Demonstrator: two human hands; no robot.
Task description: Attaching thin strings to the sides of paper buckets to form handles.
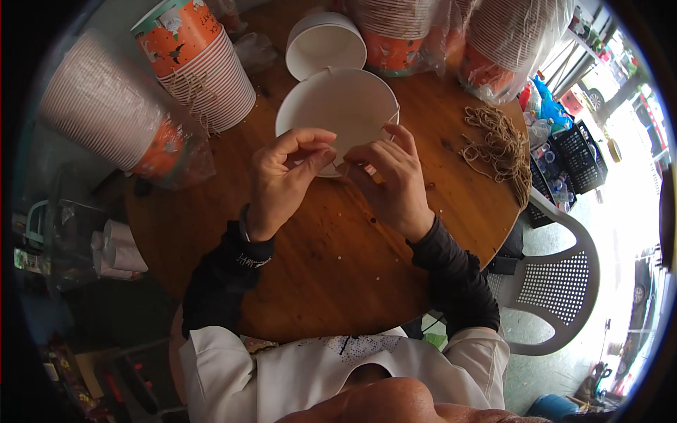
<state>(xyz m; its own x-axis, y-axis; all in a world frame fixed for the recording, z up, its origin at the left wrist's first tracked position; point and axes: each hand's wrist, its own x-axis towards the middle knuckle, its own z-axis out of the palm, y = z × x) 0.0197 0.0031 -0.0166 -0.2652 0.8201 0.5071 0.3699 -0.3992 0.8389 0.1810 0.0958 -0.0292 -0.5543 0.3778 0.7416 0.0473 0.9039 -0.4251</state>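
A white paper bucket (338, 106) stands tilted on the round wooden table, its open mouth facing me. A thin pale cord (398, 113) shows at its right rim and runs down to the fingers of my right hand (395, 173). That hand is closed, thumb and fingers pinched together at the bucket's near rim. Close beside it, my left hand (285, 176) also pinches with thumb and forefinger; what lies between its fingertips is too small to make out. The hands hide part of the near rim. Behind the bucket sits another white paper bucket (324, 48).
A heap of tan cords (497, 151) lies at the table's right. Nested orange-printed buckets (204, 70) and a plastic-wrapped stack (106, 106) stand at left; more wrapped stacks (511, 42) are at the back right. A grey plastic chair (553, 289) is beside the table (310, 282).
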